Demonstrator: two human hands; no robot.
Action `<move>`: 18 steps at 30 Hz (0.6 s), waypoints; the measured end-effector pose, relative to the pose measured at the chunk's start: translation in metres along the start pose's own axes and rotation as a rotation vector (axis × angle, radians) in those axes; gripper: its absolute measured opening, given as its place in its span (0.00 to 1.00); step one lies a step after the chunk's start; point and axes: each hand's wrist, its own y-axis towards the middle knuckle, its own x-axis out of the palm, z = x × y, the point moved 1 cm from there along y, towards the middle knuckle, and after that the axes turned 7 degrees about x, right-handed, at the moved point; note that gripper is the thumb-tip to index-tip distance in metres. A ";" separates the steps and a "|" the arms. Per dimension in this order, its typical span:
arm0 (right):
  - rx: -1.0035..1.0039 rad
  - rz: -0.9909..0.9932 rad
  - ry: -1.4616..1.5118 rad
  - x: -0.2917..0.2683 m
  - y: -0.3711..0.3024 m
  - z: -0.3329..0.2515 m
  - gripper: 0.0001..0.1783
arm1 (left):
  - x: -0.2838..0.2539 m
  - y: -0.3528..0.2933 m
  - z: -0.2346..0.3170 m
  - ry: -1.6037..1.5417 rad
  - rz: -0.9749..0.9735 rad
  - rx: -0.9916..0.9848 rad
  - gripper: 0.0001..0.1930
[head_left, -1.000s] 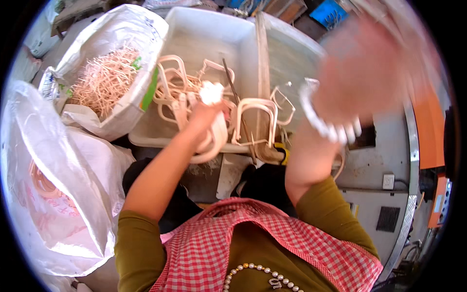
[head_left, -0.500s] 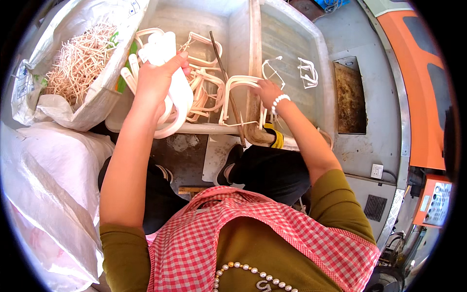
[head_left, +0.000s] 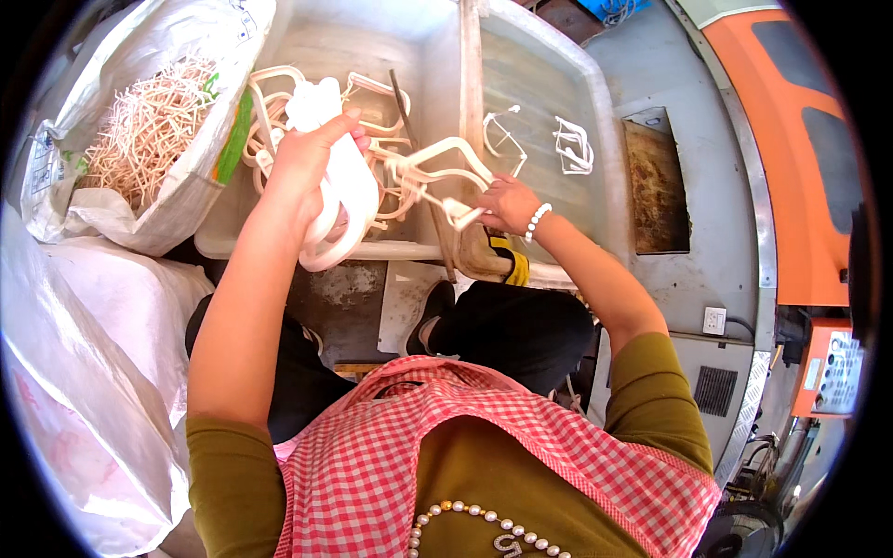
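A: What do we record for the left hand?
B: We log its grip closed around a bundle of white, curved plastic loops, over the near rim of the white plastic tub.
A: And the right hand?
B: We note its grip closed on a cream, bent plastic frame, right of the bundle.

At ten o'clock the left hand hides part of the white loops, near twelve the frame in the right hand is partly blurred, past three the panel's details are too small to tell, and at six the lower edge cuts the necklace.
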 end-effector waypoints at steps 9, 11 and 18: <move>0.533 0.266 1.511 -0.072 0.009 -0.054 0.10 | 0.015 -0.013 -0.023 0.038 -0.233 -0.074 0.13; 0.494 0.198 1.567 -0.094 0.014 -0.079 0.09 | 0.020 -0.020 -0.023 -0.003 -0.288 -0.099 0.14; 0.370 0.062 1.394 -0.117 0.028 -0.109 0.14 | 0.024 -0.028 -0.017 -0.163 -0.445 -0.142 0.18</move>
